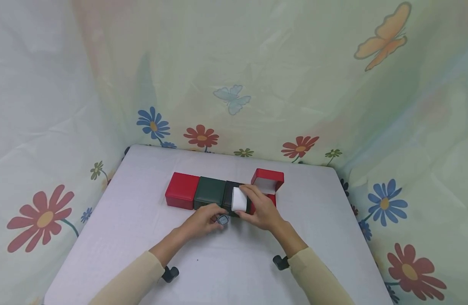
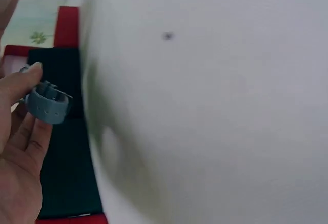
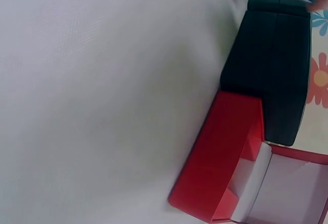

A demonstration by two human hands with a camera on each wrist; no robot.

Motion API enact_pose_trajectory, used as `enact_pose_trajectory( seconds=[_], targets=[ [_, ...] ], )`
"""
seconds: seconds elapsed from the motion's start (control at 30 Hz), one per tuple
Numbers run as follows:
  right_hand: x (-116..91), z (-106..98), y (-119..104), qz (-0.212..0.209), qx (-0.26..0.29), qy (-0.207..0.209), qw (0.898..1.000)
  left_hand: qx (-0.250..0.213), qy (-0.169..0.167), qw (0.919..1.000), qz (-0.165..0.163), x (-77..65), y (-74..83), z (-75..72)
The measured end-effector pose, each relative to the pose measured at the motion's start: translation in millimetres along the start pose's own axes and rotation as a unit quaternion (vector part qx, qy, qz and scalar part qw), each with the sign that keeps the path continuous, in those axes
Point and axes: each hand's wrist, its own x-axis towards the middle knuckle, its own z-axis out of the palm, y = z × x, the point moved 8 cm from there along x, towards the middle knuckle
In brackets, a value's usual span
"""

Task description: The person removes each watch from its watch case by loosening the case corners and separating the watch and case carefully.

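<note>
In the head view my left hand (image 1: 201, 221) pinches a small watch (image 1: 223, 219), its face turned up, in front of the boxes. The left wrist view shows its blue-grey strap (image 2: 47, 108) closed in a loop beside the thumb. My right hand (image 1: 263, 210) grips a white watch cushion (image 1: 239, 199) between thumb and fingers, above the black box (image 1: 228, 193), which has its lid down. Just right of it stands a red box (image 3: 218, 149) with its lid raised; its pale inside shows in the right wrist view. My right fingers are outside that view.
A closed green box (image 1: 210, 189) and a closed red box (image 1: 183, 189) continue the row to the left. The boxes stand side by side on a white-covered table (image 1: 218, 271). Behind the table hangs a flower-printed cloth (image 1: 256, 51).
</note>
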Motion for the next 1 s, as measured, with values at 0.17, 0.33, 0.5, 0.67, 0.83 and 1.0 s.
enact_pose_trajectory(
  seconds=[0.17, 0.33, 0.5, 0.67, 0.83, 1.0],
  targets=[
    [-0.3, 0.9, 1.4, 0.008, -0.002, -0.004, 1.000, 0.044, -0.056, 0.9974, 0.003, -4.3, -2.0, 17.0],
    [-0.1, 2.2, 2.4, 0.011, -0.001, -0.006, 1.000, 0.063, -0.087, 0.9941, -0.015, -5.0, -3.7, 25.1],
    [-1.1, 2.5, 2.6, 0.009, -0.001, -0.004, 1.000, 0.080, -0.098, 0.9917, -0.025, -4.4, -7.8, 29.1],
    [-2.1, 3.4, 3.6, 0.010, -0.001, -0.003, 1.000, 0.106, -0.106, 0.9880, -0.036, -6.4, -10.6, 31.5],
    [-3.3, 4.2, 4.8, 0.015, 0.000, -0.007, 1.000, 0.124, -0.099, 0.9859, -0.052, -7.1, -12.4, 28.7],
    [-3.1, 5.2, 6.0, 0.017, 0.004, -0.009, 1.000, 0.134, -0.072, 0.9872, -0.048, -2.7, -8.6, 19.0]
  ],
)
